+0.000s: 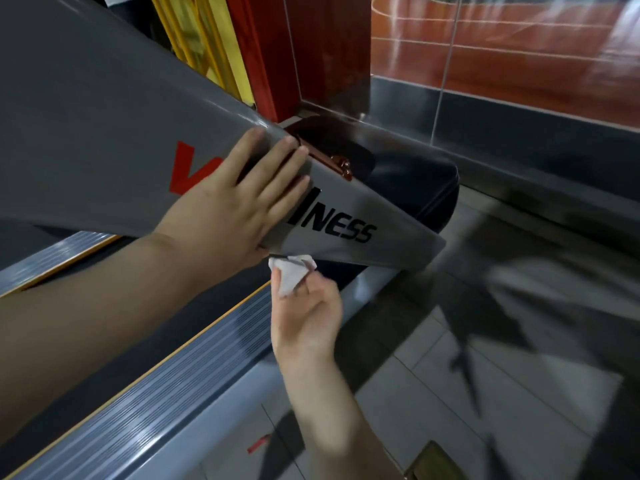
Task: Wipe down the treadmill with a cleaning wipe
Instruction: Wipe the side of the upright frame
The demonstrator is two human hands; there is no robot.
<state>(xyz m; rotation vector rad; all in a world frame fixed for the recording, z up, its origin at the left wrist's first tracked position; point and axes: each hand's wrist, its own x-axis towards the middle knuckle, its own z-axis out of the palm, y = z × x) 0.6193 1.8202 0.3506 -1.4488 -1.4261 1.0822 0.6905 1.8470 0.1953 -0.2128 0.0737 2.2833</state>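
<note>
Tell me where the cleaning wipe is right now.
In the head view, the crumpled white wipe sits just below centre, pinched in the right hand against the lower edge of the grey treadmill upright, beside the left hand.

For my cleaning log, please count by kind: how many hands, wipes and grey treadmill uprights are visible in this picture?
Hands: 2, the left hand flat on the upright and the right hand pinching the wipe.
Wipes: 1, a white wipe at the upright's lower edge.
Treadmill uprights: 1, the grey upright.
Total: 4
</note>
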